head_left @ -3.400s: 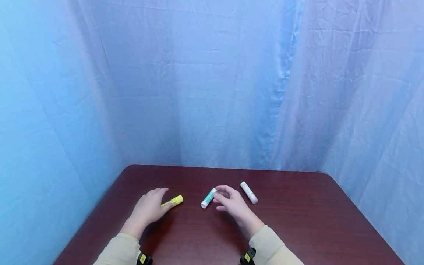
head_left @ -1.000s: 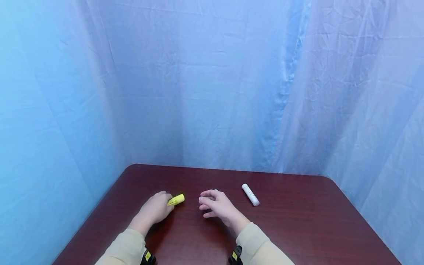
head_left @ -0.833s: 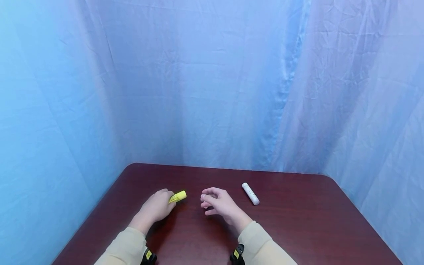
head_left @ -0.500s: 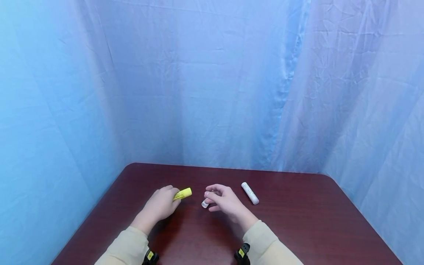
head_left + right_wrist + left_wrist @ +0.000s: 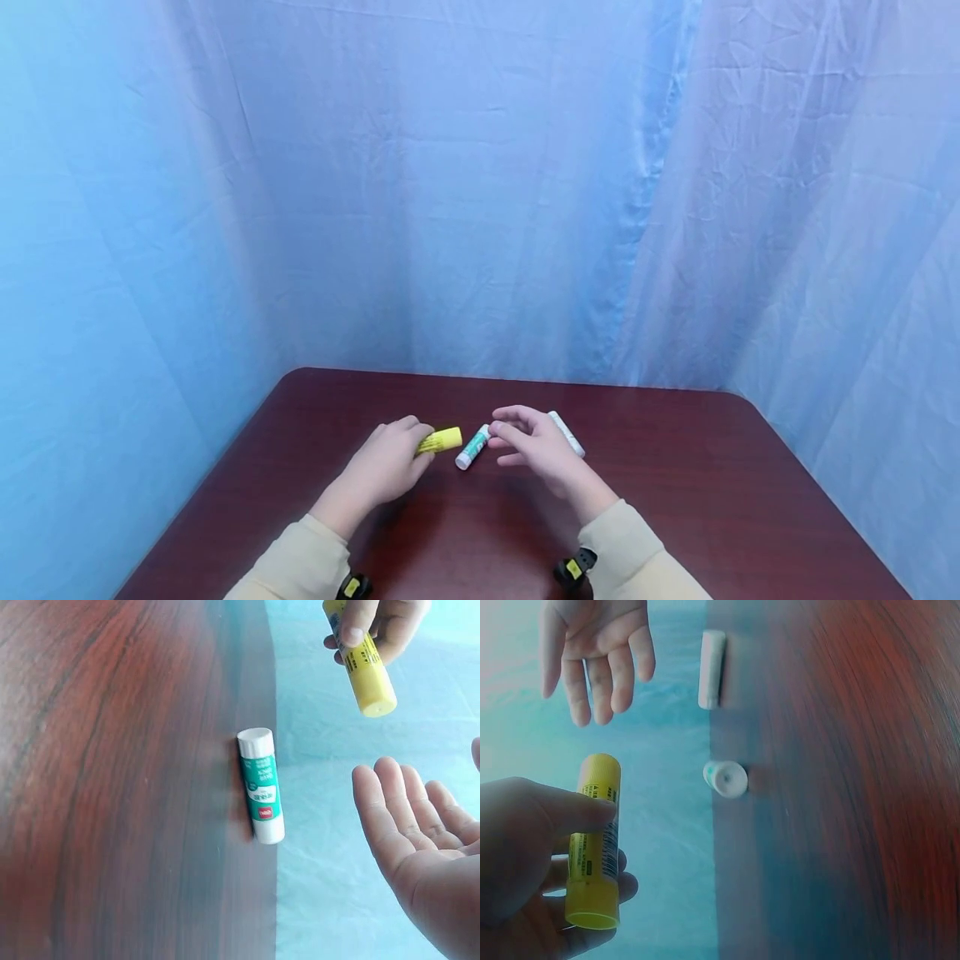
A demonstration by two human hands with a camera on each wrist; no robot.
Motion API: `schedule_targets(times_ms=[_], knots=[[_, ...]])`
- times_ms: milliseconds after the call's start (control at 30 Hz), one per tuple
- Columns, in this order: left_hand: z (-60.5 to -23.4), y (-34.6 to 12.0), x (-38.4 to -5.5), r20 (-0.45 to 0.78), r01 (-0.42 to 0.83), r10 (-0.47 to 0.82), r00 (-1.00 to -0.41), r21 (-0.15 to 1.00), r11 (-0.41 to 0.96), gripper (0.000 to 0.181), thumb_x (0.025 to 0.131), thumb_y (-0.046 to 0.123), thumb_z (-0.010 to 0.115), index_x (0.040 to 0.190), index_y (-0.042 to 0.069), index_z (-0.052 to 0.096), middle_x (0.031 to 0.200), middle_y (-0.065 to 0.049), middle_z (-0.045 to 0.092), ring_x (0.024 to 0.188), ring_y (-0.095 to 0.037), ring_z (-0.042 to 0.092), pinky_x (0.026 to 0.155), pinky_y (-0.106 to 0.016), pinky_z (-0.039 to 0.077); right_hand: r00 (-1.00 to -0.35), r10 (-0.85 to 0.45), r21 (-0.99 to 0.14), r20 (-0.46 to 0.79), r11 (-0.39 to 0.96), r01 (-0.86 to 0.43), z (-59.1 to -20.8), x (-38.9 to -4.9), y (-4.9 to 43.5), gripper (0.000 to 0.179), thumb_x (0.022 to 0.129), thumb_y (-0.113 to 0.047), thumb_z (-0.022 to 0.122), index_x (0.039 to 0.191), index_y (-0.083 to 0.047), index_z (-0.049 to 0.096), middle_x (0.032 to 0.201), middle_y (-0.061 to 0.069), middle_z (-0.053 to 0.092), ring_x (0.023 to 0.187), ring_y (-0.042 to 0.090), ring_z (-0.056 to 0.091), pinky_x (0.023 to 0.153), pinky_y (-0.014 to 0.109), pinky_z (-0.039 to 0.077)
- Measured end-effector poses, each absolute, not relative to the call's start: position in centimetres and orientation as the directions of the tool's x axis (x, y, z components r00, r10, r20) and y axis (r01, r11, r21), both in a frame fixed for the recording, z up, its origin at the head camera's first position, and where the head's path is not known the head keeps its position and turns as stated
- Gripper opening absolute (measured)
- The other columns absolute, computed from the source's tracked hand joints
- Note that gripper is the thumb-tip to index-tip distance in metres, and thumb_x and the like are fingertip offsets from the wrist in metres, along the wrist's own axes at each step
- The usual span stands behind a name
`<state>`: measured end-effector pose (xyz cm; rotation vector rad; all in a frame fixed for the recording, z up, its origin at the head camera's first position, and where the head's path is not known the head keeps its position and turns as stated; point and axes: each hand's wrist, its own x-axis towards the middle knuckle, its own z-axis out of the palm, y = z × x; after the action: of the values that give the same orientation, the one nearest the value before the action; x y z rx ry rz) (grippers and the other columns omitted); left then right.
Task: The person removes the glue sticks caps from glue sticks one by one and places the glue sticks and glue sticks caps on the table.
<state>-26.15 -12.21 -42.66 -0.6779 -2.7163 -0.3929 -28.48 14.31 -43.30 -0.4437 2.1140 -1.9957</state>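
Note:
My left hand (image 5: 390, 458) grips a yellow glue stick (image 5: 441, 440) around its middle, held above the table; its barcode label shows in the left wrist view, fingers and thumb wrapped about the tube (image 5: 592, 847). A green-and-white glue stick (image 5: 472, 447) lies on the table between the hands, its label visible in the right wrist view (image 5: 262, 787). My right hand (image 5: 543, 450) hovers just right of it, fingers loosely spread and holding nothing. Behind that hand lies a white glue-stick-shaped tube (image 5: 566, 433), partly covered by the hand in the head view.
A dark red-brown wooden table (image 5: 675, 483) with rounded far corners carries everything. Pale blue cloth curtains (image 5: 480, 208) hang behind it and on both sides. Each wrist wears a black strap; the right strap (image 5: 576, 568) carries a yellow tag.
The left hand has taken hold of the yellow glue stick, lifted it and carried it right. The right hand went left over the green-and-white glue stick, then back right, uncovering it.

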Motion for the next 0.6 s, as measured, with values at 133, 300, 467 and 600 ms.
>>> schedule_targets(times_ms=[133, 300, 467, 600], knots=[[-42.5, -11.5, -25.7, 0.4, 0.542, 0.443, -0.802, 0.176, 0.822, 0.03, 0.089, 0.02, 0.08, 0.115, 0.009, 0.072, 0.098, 0.0, 0.063, 0.081, -0.018, 0.058, 0.078, -0.041, 0.05, -0.94, -0.333, -0.994, 0.071, 0.057, -0.095, -43.0, -28.0, 15.1, 0.049, 0.099, -0.027, 0.07, 0.137, 0.001, 0.055, 0.127, 0.016, 0.064, 0.111, 0.034, 0.067, 0.084, 0.045, 0.058], [-42.1, -10.7, -25.0, 0.46, 0.606, 0.492, -0.739, 0.137, 0.783, 0.028, 0.089, 0.019, 0.079, 0.114, 0.009, 0.072, 0.099, 0.001, 0.063, 0.086, -0.017, 0.06, 0.077, -0.041, 0.048, -0.943, -0.324, -0.993, 0.081, 0.051, -0.103, -42.8, -27.4, 16.2, 0.049, 0.099, -0.026, 0.07, 0.137, 0.001, 0.055, 0.125, 0.017, 0.065, 0.111, 0.033, 0.067, 0.085, 0.046, 0.058], [-42.0, -10.0, -24.4, 0.488, 0.646, 0.536, -0.689, 0.077, 0.76, 0.028, 0.089, 0.022, 0.078, 0.114, 0.013, 0.07, 0.101, 0.003, 0.067, 0.092, -0.015, 0.062, 0.081, -0.04, 0.042, -0.947, -0.306, -0.993, 0.098, 0.03, -0.112, -42.6, -26.8, 17.2, 0.048, 0.099, -0.025, 0.069, 0.136, 0.001, 0.055, 0.124, 0.02, 0.065, 0.113, 0.038, 0.065, 0.085, 0.047, 0.058], [-42.2, -9.5, -24.1, 0.482, 0.665, 0.56, -0.674, 0.065, 0.744, 0.029, 0.091, 0.024, 0.078, 0.117, 0.015, 0.068, 0.101, 0.006, 0.067, 0.092, -0.013, 0.061, 0.082, -0.038, 0.039, -0.947, -0.306, -0.994, 0.101, 0.02, -0.112, -42.6, -26.3, 17.9, 0.048, 0.1, -0.024, 0.068, 0.136, 0.003, 0.054, 0.124, 0.02, 0.065, 0.116, 0.044, 0.062, 0.087, 0.049, 0.057]])
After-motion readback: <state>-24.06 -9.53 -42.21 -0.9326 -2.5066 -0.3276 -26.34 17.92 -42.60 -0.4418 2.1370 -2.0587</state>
